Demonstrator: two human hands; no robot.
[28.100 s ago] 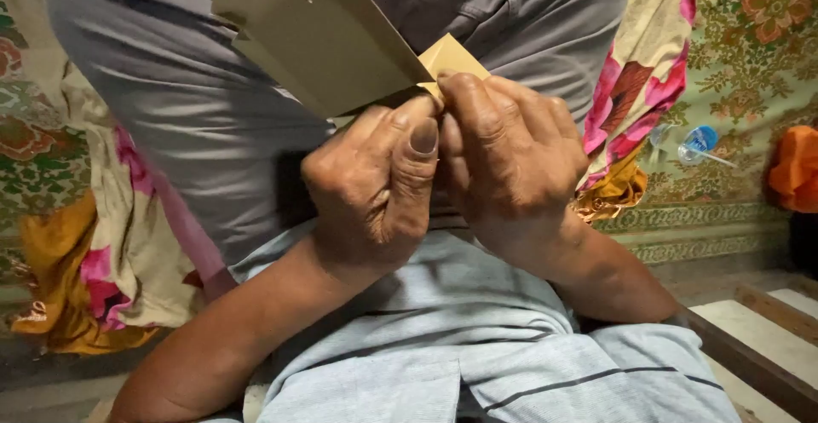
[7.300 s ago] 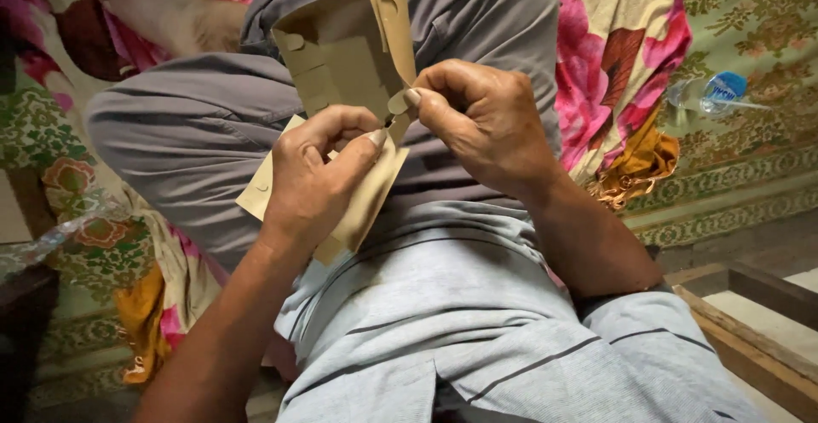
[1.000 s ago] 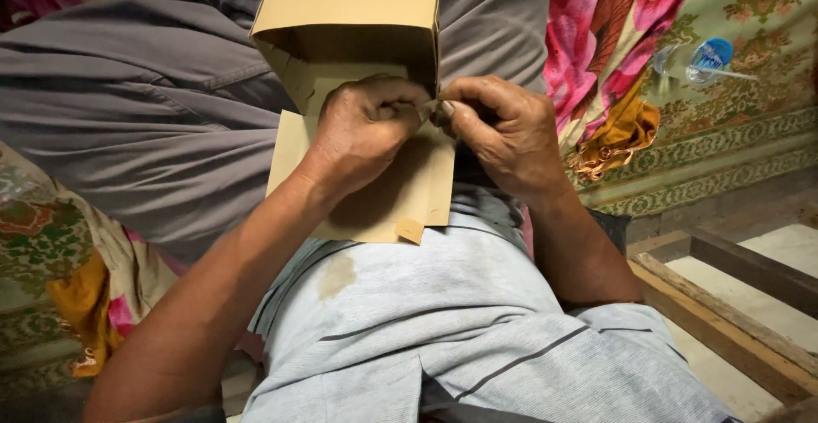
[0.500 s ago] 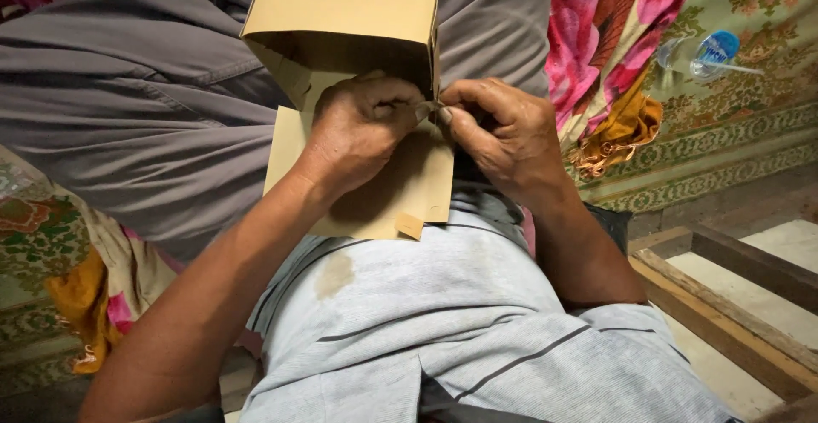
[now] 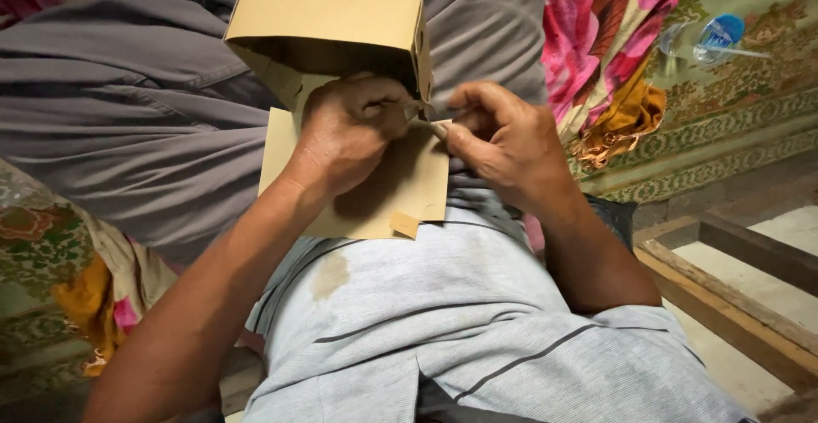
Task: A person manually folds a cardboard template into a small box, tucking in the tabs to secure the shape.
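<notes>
I see the cardboard box (image 5: 341, 27) half-folded on my lap. Left hand (image 5: 345, 133) is closed on its flap; right hand (image 5: 503, 138) pinches the flap's edge at the box's corner.

One camera, worn on the head, looking down

It looks almost straight down at the person's lap from very close. The brown cardboard box (image 5: 328, 27) sits near the top middle. Just below the box are both hands; the person's shirt fills the bottom. There is no second view to share anything with.
</notes>
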